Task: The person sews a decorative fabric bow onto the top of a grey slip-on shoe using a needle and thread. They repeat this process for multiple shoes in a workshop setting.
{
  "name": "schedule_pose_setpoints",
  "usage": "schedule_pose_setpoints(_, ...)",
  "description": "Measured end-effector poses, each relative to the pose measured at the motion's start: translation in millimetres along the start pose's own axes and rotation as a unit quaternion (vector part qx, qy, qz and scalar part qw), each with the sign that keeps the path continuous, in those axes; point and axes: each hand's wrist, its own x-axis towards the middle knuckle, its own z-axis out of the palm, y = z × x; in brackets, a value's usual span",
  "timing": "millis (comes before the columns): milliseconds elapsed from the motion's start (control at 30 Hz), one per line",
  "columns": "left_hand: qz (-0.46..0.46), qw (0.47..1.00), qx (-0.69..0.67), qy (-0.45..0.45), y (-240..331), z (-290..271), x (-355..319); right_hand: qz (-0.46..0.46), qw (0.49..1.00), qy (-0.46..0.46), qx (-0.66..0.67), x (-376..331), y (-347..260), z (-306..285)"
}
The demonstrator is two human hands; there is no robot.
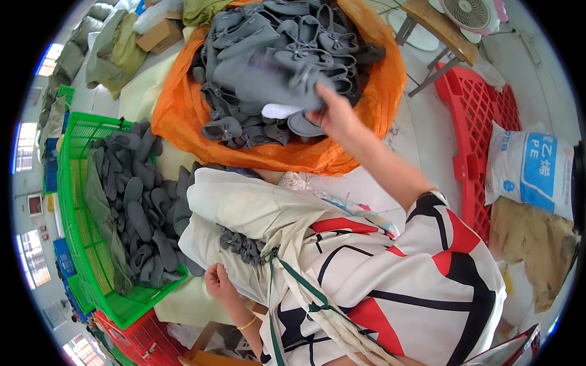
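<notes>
My right hand (334, 116) reaches out over a heap of grey shoe uppers (274, 61) lying on an orange plastic sheet (378, 79). It grips a grey upper (287, 79) by its edge, with a white lining showing just below. My left hand (217, 282) rests low on a cream cloth (244, 207) spread over my lap, fingers curled against the fabric. A small clump of grey pieces (243, 244) lies on that cloth just to the right of the left hand.
A green plastic crate (79, 244) at my left holds several grey soles (140, 201). A red plastic pallet (476, 116) and a white-and-blue sack (530, 171) lie to the right. A fan (469, 12) and wooden stool stand at the top right. Olive cloth bundles (116, 52) lie top left.
</notes>
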Motion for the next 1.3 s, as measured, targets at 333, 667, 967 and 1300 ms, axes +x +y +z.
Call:
schedule_pose_setpoints(333,-0.045,0.989,0.142,0.011,-68,-8,23,-0.376,0.540,0.371,-0.655,99,-99,-215)
schedule_pose_setpoints(667,0.053,0.911,0.396,0.097,-22,24,49,0.059,0.693,0.394,-0.600,97,-44,-342)
schedule_pose_setpoints(967,0.070,0.903,0.411,0.101,-36,21,41,0.033,0.681,0.434,-0.588,122,-33,-340)
schedule_pose_setpoints(1300,0.052,0.925,0.356,0.119,-11,16,53,0.009,0.709,0.364,-0.604,126,22,-357)
